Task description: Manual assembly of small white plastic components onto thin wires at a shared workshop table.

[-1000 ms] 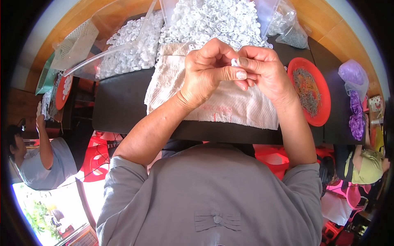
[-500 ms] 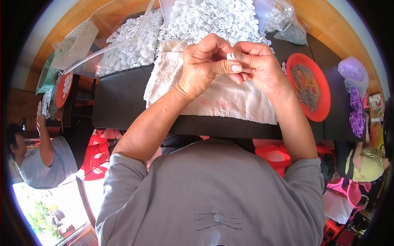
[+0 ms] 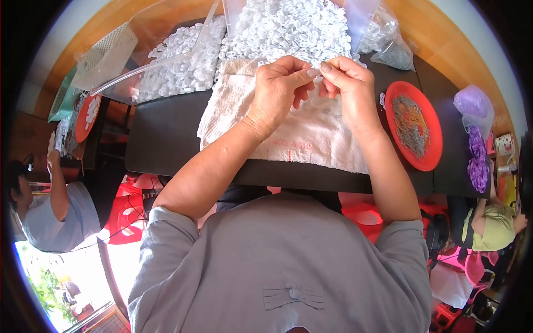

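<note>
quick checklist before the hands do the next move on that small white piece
1. Left hand and right hand fingertips meet above the white cloth towel: ok.
2. Small white piece pinched between them: cannot tell, mostly hidden.
3. Heap of small white plastic parts close ahead: ok.
4. Round red plate of thin metal bits beside the right hand: ok.
5. Towel lies flat on the black table: ok.

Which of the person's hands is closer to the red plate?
The right hand. It is up over the white cloth, just left of the red plate but not touching it. The left hand is farther left, on the other side of the right hand, fingertips meeting.
</note>
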The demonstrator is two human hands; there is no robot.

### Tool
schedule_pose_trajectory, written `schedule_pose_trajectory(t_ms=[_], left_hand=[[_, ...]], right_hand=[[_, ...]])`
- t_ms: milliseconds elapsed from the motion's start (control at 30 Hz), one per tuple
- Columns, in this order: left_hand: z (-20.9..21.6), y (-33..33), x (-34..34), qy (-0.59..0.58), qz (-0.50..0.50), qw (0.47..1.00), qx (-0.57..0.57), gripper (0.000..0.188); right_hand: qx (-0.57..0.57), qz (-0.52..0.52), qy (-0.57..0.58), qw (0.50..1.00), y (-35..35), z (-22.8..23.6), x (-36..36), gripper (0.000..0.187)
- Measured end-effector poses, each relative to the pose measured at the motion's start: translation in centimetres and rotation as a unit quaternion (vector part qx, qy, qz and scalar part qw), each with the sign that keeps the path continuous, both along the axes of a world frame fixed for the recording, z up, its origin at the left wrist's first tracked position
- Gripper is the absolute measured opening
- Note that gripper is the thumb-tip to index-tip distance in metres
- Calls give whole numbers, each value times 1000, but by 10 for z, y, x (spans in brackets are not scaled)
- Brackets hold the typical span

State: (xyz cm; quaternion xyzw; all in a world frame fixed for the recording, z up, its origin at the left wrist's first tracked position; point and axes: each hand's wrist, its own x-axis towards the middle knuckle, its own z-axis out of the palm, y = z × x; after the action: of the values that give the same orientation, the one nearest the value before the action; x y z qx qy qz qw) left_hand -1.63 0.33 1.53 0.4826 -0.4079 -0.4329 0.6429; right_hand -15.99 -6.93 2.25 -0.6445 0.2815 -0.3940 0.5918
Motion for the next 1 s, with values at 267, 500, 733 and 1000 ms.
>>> schedule_pose_trajectory(t_ms=[267, 500, 733, 1000], left_hand=[[0, 0, 4, -45, 3, 999, 7, 13], [0, 4, 1, -13, 6, 1000, 3, 14], [-1, 6, 1, -9, 9, 999, -52, 14], [1, 4, -1, -18, 24, 999, -22, 15]], right_hand=[[-42, -19, 42, 998, 8, 7, 4, 16], [-22, -32, 52, 998, 19, 5, 7, 17], [-31, -41, 16, 999, 24, 5, 8, 18], [-36, -78, 28, 996, 25, 0, 13, 17]])
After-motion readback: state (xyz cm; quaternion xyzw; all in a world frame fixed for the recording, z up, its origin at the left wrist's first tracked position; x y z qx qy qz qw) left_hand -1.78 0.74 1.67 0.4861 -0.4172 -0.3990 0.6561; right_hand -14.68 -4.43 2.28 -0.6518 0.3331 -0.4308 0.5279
